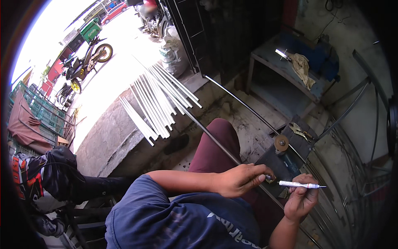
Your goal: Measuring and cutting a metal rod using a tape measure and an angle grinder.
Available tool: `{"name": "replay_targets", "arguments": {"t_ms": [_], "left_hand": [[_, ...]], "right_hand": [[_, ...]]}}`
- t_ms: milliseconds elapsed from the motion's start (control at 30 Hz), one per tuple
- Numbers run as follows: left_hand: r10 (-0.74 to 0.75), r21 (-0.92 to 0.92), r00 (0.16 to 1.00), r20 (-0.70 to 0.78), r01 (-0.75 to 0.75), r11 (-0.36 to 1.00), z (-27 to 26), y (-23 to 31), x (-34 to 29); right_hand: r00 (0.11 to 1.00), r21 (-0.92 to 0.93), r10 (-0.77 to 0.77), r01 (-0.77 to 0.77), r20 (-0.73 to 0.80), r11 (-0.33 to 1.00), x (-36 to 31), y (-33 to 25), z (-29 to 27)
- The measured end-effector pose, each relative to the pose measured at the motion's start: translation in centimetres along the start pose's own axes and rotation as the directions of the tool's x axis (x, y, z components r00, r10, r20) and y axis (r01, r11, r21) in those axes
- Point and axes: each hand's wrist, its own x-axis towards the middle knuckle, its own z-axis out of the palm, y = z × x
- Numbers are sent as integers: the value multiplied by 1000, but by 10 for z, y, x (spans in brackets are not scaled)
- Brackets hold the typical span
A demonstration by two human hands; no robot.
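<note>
In my right hand [302, 198] is a slim white pen [299, 184], gripped between the fingers and thumb, with its thin metal tip facing right. My left hand [245, 180] is closed just left of the pen, thumb and fingers pinched round a small thing too hidden to name. Beneath my left hand, a long metal tube [211, 135] runs slantwise across my lap. Beyond my hands lies an angle grinder [286, 159] with a brown disc. Locking pliers [299, 130] rest on a dark block close to it.
Several cut silver tubes [154, 99] lie on a concrete ledge ahead to the left. Another long rod [242, 103] slopes toward the grinder. A metal table [267, 52] carries a tan cloth [302, 69]. Curved metal bars [346, 110] stand at right; parked motorcycles [87, 62] are outside.
</note>
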Motion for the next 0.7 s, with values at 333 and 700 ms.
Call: {"name": "replay_targets", "arguments": {"t_ms": [333, 700], "left_hand": [[-86, -34, 996, -16, 85, 996, 5, 14, 7], [55, 8, 998, 15, -55, 998, 17, 6, 14]], "right_hand": [[996, 40, -74, 76, -38, 996, -7, 3, 17], [996, 207, 66, -54, -54, 977, -4, -4, 29]]}}
